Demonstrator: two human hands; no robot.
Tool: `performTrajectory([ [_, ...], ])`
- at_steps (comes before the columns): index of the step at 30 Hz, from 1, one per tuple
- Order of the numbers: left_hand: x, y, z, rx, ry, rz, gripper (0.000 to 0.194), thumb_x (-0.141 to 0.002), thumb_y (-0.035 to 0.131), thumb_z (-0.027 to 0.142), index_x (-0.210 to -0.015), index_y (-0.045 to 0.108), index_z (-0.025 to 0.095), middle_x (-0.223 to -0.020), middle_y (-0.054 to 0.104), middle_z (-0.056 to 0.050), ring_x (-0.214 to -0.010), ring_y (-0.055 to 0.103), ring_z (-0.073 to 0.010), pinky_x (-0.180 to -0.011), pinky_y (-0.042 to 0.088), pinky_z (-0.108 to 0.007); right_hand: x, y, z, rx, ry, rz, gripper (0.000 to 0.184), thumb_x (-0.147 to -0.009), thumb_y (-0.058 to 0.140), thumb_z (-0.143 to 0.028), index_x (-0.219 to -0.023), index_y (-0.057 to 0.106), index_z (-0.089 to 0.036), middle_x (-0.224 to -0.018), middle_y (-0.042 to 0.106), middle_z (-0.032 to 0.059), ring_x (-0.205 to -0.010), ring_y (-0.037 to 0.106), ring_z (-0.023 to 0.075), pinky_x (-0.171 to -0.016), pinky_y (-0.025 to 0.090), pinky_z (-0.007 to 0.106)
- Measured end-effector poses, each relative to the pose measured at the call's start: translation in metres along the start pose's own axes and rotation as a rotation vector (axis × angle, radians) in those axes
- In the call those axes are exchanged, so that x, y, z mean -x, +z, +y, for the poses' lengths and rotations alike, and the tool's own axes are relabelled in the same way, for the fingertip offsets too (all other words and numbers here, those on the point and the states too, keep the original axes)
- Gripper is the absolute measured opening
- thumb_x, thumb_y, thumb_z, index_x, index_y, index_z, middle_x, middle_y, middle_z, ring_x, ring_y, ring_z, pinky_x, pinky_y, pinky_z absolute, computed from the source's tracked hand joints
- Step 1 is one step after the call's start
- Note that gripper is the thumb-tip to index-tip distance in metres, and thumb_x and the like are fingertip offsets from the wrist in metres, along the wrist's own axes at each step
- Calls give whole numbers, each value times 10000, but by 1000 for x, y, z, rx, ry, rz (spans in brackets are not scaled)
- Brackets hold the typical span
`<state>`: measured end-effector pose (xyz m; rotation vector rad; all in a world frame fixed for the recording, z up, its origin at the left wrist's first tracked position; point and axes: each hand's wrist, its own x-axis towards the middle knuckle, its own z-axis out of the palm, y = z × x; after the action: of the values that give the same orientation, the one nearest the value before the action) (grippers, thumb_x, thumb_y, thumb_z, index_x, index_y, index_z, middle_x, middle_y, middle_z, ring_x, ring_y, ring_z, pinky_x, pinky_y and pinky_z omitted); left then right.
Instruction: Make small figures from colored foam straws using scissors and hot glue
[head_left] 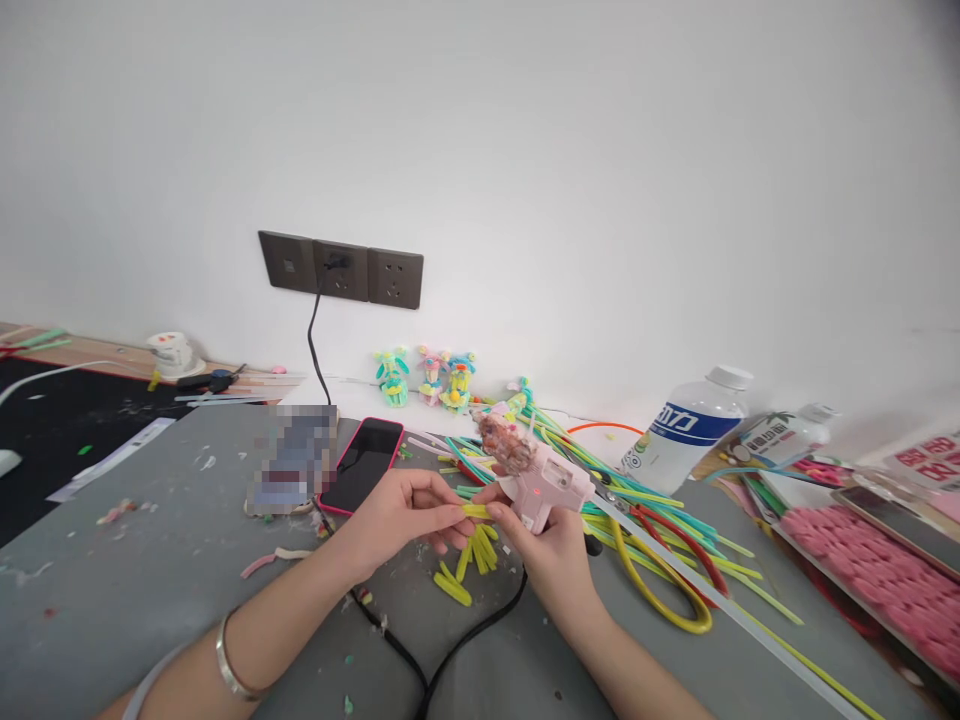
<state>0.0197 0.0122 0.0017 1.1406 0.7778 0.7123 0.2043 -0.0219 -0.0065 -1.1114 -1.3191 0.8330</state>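
Note:
A short yellow pipe-cleaner piece (pixel 475 511) spans the gap between my two hands. The fingertips of my left hand (pixel 416 510) pinch its left end. My right hand (pixel 551 550) is closed around a pink hot glue gun (pixel 546 487), while its thumb and forefinger also touch the yellow piece's right end. Brown, crusted residue covers the gun's nozzle, which points up and left. A long clear glue stick (pixel 720 598) runs from its back toward the lower right. Below my hands, several cut yellow pipe-cleaner pieces (pixel 453 588) lie on the grey mat.
Behind the gun spread long coloured pipe cleaners (pixel 675 510) and yellow-and-red-handled pliers (pixel 667 590). Small fuzzy figures (pixel 392 378) stand by the wall. A phone (pixel 365 463) lies left, a bottle (pixel 690 425) stands right. A black cable (pixel 487 625) crosses the mat.

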Motion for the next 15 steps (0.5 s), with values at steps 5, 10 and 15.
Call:
performTrajectory([
  [5, 3, 3, 1, -254, 223, 83, 106, -818, 687, 255, -781, 666, 158, -769, 781, -55, -699, 729, -167, -620, 559, -231, -3, 0, 5, -94, 88, 22, 286, -756, 738, -451, -784, 753, -167, -857, 765, 103, -763, 717, 259, -590, 600, 313],
  [10, 4, 3, -3, -553, 418, 150, 81, -814, 657, 218, -796, 710, 160, -732, 760, -35, -679, 720, -170, -663, 577, -247, -3, 4, 3, -147, 162, -45, 268, -712, 784, -407, -781, 702, -162, -677, 711, 40, -585, 679, 201, -596, 581, 307],
  [15, 3, 2, -1, -627, 472, 156, 95, -845, 624, 215, -841, 712, 177, -783, 749, -24, -712, 701, -157, -666, 558, -229, -1, 5, -1, -151, 186, -14, 276, -712, 787, -414, -785, 700, -162, -767, 710, 51, -679, 683, 207, -668, 578, 312],
])
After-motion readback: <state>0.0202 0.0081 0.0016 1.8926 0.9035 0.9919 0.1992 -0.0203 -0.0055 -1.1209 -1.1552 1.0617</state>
